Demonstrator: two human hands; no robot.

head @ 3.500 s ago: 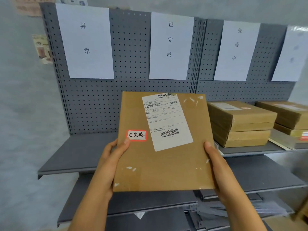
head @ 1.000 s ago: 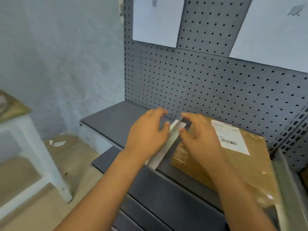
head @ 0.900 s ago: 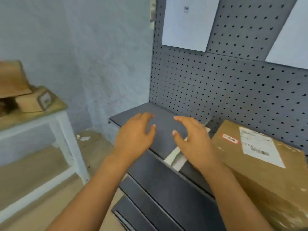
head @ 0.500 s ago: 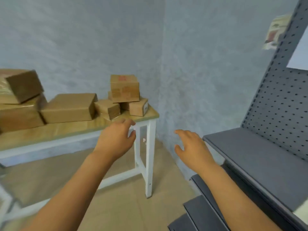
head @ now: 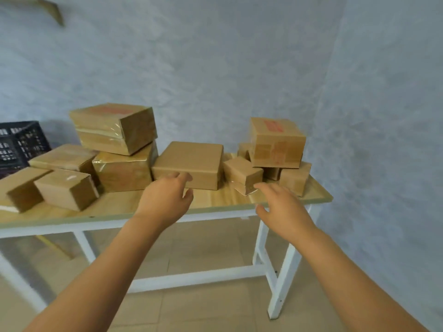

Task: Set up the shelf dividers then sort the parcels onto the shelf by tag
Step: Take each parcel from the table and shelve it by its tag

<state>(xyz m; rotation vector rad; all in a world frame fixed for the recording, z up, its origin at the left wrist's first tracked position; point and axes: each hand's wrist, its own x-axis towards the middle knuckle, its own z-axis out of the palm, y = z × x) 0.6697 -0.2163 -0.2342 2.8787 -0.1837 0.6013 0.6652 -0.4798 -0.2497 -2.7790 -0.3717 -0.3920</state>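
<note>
Blurring parcel tags [head: 273,125]; crate [head: 21,142] cut off

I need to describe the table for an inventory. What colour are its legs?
White legs under a light wood top, clearest in the head view.

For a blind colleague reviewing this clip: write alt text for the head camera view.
Two bare hands, the left hand and the right hand, reach empty and open toward brown cardboard parcels piled on a wooden table with white legs; a black crate sits at far left.
</note>
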